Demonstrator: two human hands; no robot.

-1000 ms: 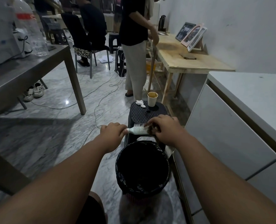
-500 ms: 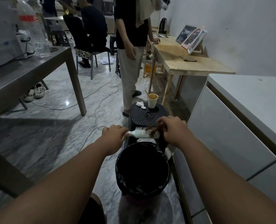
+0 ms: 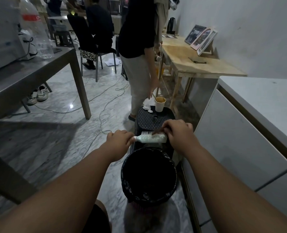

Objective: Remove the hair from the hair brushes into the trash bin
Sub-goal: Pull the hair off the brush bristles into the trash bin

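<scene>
My left hand [image 3: 120, 140] grips the handle of a white hair brush [image 3: 152, 139], held level with bristles up, just beyond the far rim of the trash bin [image 3: 148, 175]. The bin is lined with a black bag and stands on the floor between my forearms. My right hand [image 3: 179, 132] is at the brush's right end, fingers pinched on a clump of brown hair [image 3: 158, 132] in the bristles.
A black plastic stool [image 3: 154, 121] behind the brush carries a paper cup [image 3: 160, 103] and crumpled tissue [image 3: 147, 107]. A person [image 3: 139, 64] bends over the stool. White cabinet [image 3: 240, 140] on the right, grey table [image 3: 30, 78] on the left, cables on the floor.
My right hand slid rightward along the bristles, uncovering more of the brush, with hair still pinched. The standing person stepped closer and now reaches down toward the cup and tissue.
</scene>
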